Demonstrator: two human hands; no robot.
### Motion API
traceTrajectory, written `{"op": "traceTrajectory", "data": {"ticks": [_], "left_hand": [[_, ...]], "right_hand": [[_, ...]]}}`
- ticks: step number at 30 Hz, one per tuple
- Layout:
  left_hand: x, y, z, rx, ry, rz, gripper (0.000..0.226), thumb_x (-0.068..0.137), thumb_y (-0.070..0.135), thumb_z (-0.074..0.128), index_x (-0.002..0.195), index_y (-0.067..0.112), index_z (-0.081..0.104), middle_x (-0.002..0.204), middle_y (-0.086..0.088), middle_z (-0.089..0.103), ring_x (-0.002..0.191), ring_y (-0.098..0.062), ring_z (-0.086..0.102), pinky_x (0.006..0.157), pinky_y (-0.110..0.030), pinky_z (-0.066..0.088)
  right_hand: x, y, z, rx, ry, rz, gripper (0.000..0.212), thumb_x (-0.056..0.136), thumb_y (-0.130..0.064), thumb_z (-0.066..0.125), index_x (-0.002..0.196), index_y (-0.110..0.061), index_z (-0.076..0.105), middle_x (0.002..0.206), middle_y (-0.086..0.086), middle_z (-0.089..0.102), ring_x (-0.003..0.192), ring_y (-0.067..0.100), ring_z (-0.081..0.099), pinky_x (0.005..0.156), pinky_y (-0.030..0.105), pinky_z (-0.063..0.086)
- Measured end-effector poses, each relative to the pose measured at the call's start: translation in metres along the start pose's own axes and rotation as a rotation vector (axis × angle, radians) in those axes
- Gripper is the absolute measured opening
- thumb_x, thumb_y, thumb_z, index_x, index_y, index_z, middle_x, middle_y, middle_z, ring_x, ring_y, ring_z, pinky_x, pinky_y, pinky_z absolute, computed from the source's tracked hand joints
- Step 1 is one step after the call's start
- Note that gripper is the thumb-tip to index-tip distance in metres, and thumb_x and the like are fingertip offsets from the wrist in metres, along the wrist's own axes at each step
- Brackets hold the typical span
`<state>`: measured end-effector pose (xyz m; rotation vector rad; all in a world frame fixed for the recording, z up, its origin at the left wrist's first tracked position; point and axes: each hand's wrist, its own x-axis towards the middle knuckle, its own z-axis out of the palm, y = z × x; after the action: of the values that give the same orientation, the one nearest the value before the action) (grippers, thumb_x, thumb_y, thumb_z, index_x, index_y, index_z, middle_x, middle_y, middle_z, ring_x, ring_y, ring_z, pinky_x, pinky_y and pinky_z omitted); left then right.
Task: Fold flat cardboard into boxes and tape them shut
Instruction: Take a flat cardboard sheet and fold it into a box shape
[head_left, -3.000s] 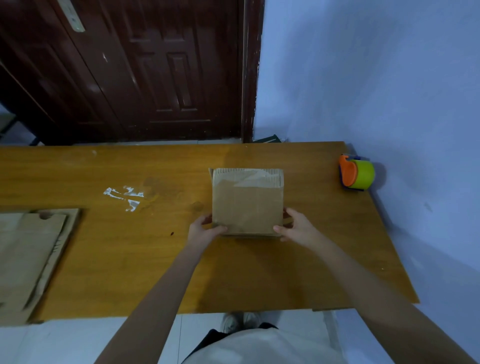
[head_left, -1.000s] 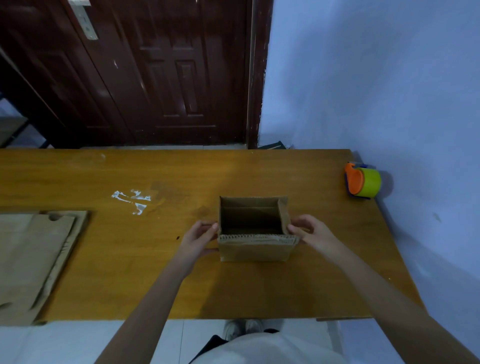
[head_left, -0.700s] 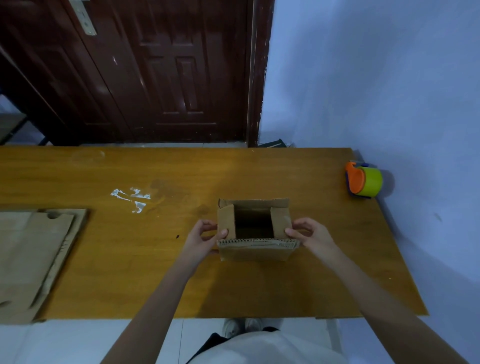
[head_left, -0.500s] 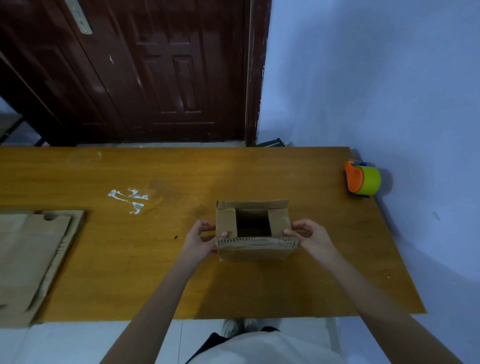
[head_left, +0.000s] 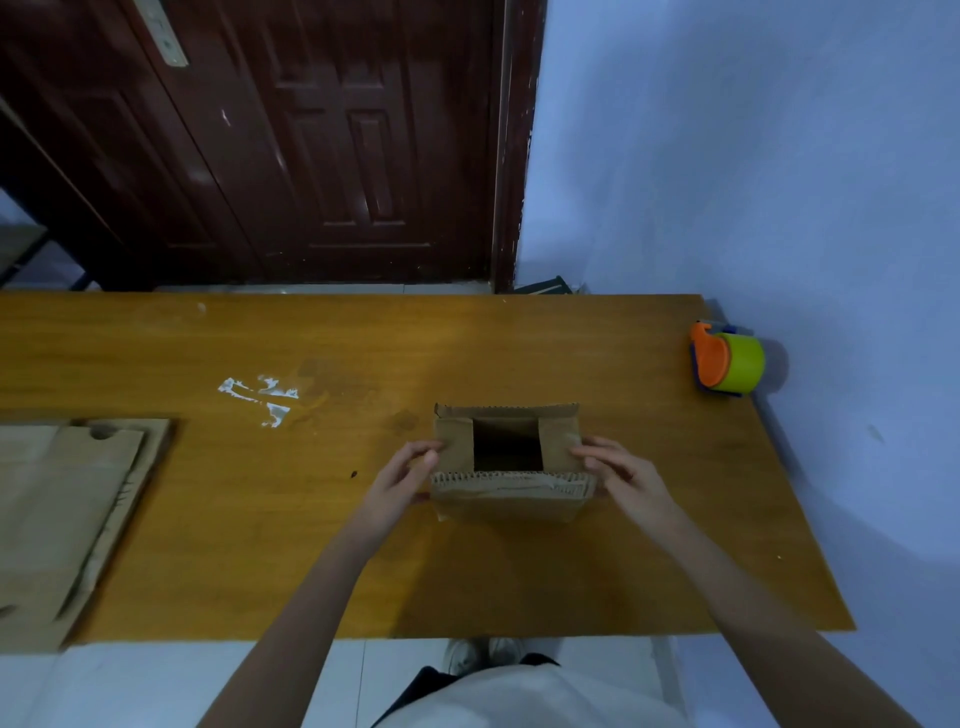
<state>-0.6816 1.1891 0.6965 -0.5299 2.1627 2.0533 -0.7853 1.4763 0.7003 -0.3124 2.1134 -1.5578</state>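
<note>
Small cardboard box (head_left: 506, 486) stands upright at tabletop (head_left: 363, 561) centre, top open, both side flaps folded inward. Left hand (head_left: 402, 475) at box's 9 o'clock, fingertips pressing the left flap down, fingers loosely bent. Right hand (head_left: 621, 475) at 3 o'clock, fingers extended onto the right flap. Tape dispenser (head_left: 726, 364), orange and green, at 2 o'clock near the wall. Flat cardboard stack (head_left: 62, 519) at 9 o'clock, tabletop's edge.
</note>
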Motion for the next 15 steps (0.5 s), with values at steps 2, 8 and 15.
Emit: {"op": "traceTrajectory", "data": {"ticks": [2, 8, 15], "left_hand": [[-0.001, -0.007, -0.009, 0.076, -0.100, 0.047, 0.074, 0.068, 0.079, 0.057, 0.123, 0.030, 0.053, 0.130, 0.002, 0.049, 0.115, -0.014, 0.055, 0.090, -0.036, 0.052], [0.001, -0.006, -0.011, 0.190, -0.096, 0.092, 0.060, 0.070, 0.062, 0.068, 0.121, 0.037, 0.052, 0.131, 0.014, 0.048, 0.115, -0.007, 0.053, 0.084, -0.025, 0.051], [0.005, -0.003, -0.008, 0.234, -0.021, 0.101, 0.035, 0.079, 0.045, 0.062, 0.113, 0.039, 0.056, 0.125, 0.008, 0.054, 0.109, -0.014, 0.059, 0.079, -0.033, 0.056]], "right_hand": [[-0.003, 0.001, -0.009, 0.139, -0.121, 0.101, 0.056, 0.068, -0.061, 0.071, 0.115, -0.030, 0.065, 0.136, -0.002, 0.048, 0.122, 0.016, 0.050, 0.095, 0.037, 0.051], [-0.008, -0.011, -0.013, -0.014, -0.276, 0.070, 0.076, 0.060, -0.044, 0.085, 0.126, -0.030, 0.050, 0.130, -0.015, 0.047, 0.121, 0.004, 0.047, 0.088, 0.023, 0.051], [-0.002, -0.021, 0.000, -0.126, -0.071, 0.028, 0.035, 0.080, -0.020, 0.073, 0.109, -0.029, 0.057, 0.116, -0.012, 0.056, 0.105, 0.004, 0.056, 0.070, 0.016, 0.053]]}}
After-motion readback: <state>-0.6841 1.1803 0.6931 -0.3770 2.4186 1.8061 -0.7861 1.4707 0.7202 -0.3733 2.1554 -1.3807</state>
